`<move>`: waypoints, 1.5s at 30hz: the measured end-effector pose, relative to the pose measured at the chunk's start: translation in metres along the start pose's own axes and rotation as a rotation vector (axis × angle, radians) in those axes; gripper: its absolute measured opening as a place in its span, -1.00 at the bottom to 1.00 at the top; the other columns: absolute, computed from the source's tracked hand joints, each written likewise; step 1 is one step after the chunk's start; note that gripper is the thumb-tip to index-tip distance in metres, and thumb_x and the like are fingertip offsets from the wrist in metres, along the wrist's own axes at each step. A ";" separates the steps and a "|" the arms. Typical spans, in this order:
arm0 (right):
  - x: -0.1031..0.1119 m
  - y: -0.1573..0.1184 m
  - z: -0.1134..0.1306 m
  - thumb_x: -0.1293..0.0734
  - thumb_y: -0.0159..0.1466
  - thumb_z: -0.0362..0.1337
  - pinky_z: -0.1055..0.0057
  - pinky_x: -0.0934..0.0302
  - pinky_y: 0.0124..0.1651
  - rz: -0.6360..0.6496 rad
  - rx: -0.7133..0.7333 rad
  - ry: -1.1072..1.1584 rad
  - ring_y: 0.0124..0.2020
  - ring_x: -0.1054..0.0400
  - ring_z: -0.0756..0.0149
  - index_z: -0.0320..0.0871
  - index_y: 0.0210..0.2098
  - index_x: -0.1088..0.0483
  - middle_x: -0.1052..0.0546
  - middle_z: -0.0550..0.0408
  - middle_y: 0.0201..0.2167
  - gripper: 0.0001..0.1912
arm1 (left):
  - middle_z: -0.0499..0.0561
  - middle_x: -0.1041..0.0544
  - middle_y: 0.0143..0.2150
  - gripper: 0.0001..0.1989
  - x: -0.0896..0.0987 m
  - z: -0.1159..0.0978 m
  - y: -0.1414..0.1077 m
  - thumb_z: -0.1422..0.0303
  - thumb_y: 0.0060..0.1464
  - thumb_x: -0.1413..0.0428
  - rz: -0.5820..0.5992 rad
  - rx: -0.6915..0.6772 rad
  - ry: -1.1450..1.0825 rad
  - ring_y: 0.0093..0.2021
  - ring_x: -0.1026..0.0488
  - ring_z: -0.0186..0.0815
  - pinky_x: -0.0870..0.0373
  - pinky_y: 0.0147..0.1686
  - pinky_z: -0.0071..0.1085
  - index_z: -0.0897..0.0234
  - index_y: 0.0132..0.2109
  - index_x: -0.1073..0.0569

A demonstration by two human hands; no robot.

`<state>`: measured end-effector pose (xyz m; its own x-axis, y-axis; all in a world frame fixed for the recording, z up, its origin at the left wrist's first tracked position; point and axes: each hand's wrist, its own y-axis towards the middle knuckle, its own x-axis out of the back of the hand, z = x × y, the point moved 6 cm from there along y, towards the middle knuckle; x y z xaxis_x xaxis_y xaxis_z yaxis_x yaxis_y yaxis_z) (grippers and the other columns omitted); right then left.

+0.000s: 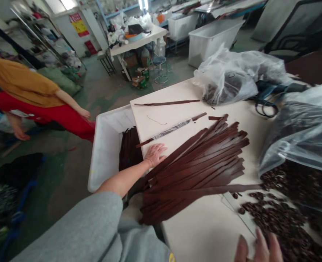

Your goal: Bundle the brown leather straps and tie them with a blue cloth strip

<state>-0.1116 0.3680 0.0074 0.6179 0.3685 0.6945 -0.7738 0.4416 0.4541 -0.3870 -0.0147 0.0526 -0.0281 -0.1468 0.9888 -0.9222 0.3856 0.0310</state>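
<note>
My left hand rests on the white table near its left edge, fingers stretched out, with nothing visible in it. Right beside it lies a fanned pile of long brown strips, some hanging over the edge. Above the hand, a clear-wrapped brown strip lies at a slant, and a single narrow strip lies farther back. At the bottom right, my right hand is partly cut off by the frame, fingers apart. Close to it is a heap of small dark brown pieces.
Plastic bags and scissors occupy the table's far right. A large clear bag holds dark pieces. Left of the table stands a white bin with dark strips inside. A person in a red apron is beyond it.
</note>
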 end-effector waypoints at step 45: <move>-0.119 0.014 0.301 -0.21 0.36 -0.05 0.43 -0.26 -0.27 0.734 -0.543 0.639 -0.35 -0.39 0.27 -0.28 -0.22 -0.47 -0.51 -0.01 -0.35 -0.61 | -0.16 -0.33 -0.52 -0.87 0.012 -0.025 -0.016 0.39 0.24 -0.04 0.248 0.718 -1.489 -0.66 -0.20 -0.61 -0.19 -0.65 -0.71 0.31 -0.30 -0.28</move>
<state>-0.2383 0.0844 0.0992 0.1142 0.9713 0.2087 -0.9137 0.1851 -0.3617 -0.3628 -0.0001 0.0675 -0.1193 -0.9917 -0.0471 -0.8053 0.1244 -0.5797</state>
